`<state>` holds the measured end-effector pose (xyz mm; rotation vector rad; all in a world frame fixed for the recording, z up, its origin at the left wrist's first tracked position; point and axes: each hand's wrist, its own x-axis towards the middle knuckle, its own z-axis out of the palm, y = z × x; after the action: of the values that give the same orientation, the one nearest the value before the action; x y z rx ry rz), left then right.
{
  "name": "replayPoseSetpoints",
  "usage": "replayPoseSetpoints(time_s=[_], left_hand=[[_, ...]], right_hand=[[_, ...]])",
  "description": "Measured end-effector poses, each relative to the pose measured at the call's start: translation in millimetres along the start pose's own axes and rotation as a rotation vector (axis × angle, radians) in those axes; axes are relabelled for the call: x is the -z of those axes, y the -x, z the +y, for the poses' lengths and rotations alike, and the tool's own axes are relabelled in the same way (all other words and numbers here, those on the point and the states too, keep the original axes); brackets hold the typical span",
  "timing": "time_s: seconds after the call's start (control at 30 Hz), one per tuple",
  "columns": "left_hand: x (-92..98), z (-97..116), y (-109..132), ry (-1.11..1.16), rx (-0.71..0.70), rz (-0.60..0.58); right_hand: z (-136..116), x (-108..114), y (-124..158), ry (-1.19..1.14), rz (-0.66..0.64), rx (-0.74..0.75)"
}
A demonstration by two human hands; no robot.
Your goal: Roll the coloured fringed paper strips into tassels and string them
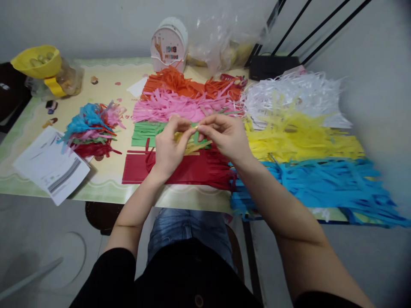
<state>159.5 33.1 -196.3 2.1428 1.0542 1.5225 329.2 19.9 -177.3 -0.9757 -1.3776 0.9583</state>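
Observation:
My left hand (pixel 171 145) and my right hand (pixel 224 134) meet over the middle of the table, fingertips nearly touching. Both pinch a yellow paper strip (pixel 192 148), whose ends hang below the fingers; parts of it are hidden by the hands. Under them lie fringed stacks of green paper (pixel 144 133) and dark red paper (pixel 138 167). Pink fringe (pixel 154 107) and orange fringe (pixel 192 87) lie just beyond. To the right of my right hand spread yellow fringe (pixel 321 143), white fringe (pixel 289 96) and blue fringe (pixel 337 184).
At left are a multicoloured pile of tassels (pixel 91 128) and a white printed sheet (pixel 53 164) overhanging the table edge. Behind stand a yellow bowl (pixel 38 64), a round tub (pixel 169 45) and a clear plastic bag (pixel 218 42). Black rods (pixel 308 25) rise from a dark box (pixel 271 67).

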Motion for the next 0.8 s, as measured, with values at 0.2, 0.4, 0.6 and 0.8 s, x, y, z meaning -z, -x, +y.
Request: replayPoseSetpoints(time_s=[0.2, 0.4, 0.6, 0.8], left_hand=[[-1.4, 1, -2, 0.270, 0.071, -0.019], [-5.9, 3, 4, 0.269, 0.117, 0.074], [0.5, 4, -6, 0.736, 0.420, -0.120], [7.6, 7, -14, 0.976, 0.611, -0.334]], right_hand=[[2, -6, 2, 0.021, 0.037, 0.024], [-2, -4, 9, 0.261, 0.079, 0.163], [-16, 19, 1, 0.291, -0.159, 0.159], [-26, 21, -1, 0.281, -0.186, 0.104]])
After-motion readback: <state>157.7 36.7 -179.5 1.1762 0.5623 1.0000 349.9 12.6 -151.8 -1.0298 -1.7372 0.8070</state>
